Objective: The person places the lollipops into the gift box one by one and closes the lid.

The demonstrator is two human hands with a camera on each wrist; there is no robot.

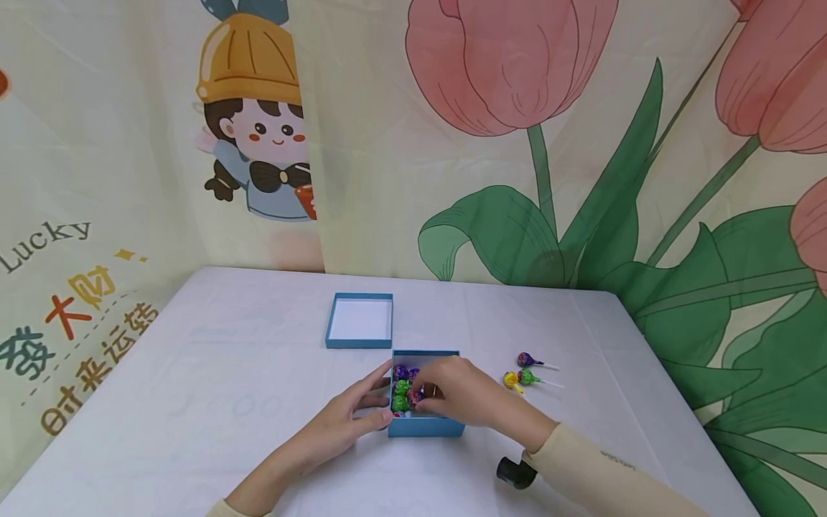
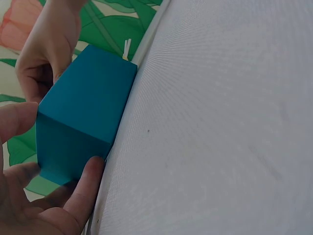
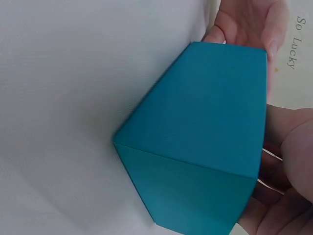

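A blue box [image 1: 426, 429] with its top off stands on the table, holding several lollipops [image 1: 401, 388] in purple, green and red wrappers. My left hand [image 1: 342, 424] rests along the box's left side, its fingers extended against the wall; the left wrist view shows these fingertips touching the blue side [image 2: 88, 98]. My right hand [image 1: 461, 388] reaches into the box from the right, fingers curled, and pinches a red-wrapped lollipop [image 1: 415, 398]. In the right wrist view the box wall [image 3: 200, 107] hides the fingertips.
The blue lid [image 1: 358, 344] lies inside up behind the box. To the right lie a purple lollipop [image 1: 526, 360], a green one [image 1: 526, 376] and a yellow one [image 1: 511, 380]. A black cylindrical object [image 1: 515, 474] is beneath the right forearm. A printed curtain [image 1: 368, 143] hangs behind the table.
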